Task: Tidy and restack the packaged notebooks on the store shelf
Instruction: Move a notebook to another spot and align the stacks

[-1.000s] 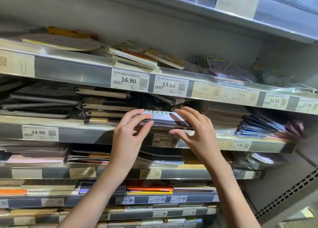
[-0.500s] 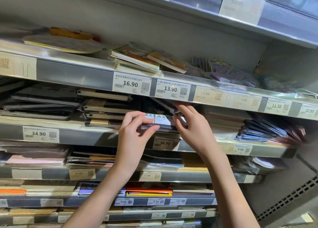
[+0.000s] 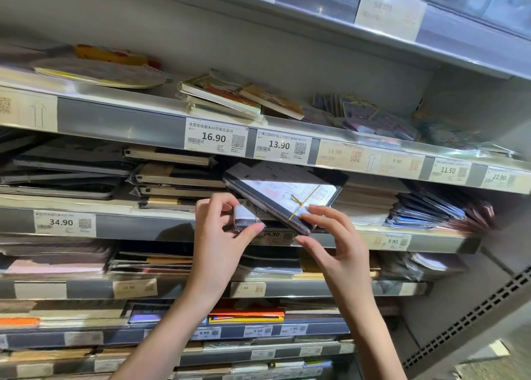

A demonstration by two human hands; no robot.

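Observation:
A dark packaged notebook [image 3: 283,194] with a white label and a gold elastic cord is tilted, its near edge sticking out over the second shelf's rail [image 3: 143,229]. My right hand [image 3: 330,241] pinches its near right corner between thumb and fingertips. My left hand [image 3: 221,236] grips the left end of a lower wrapped notebook [image 3: 244,219] at the shelf front. To the left lies a stack of wrapped dark and tan notebooks [image 3: 175,178].
Spiral notebooks [image 3: 221,95] and small card packs [image 3: 365,115] lie on the shelf above. Blue wrapped packs [image 3: 425,210] fan out at the right of the same shelf. Lower shelves hold more flat stacks. Price tags [image 3: 215,138] line every rail.
The top notebook has been pulled forward and tilted up, now showing its labelled face. My right hand moved from on top of the stack to its near corner. The camera came closer.

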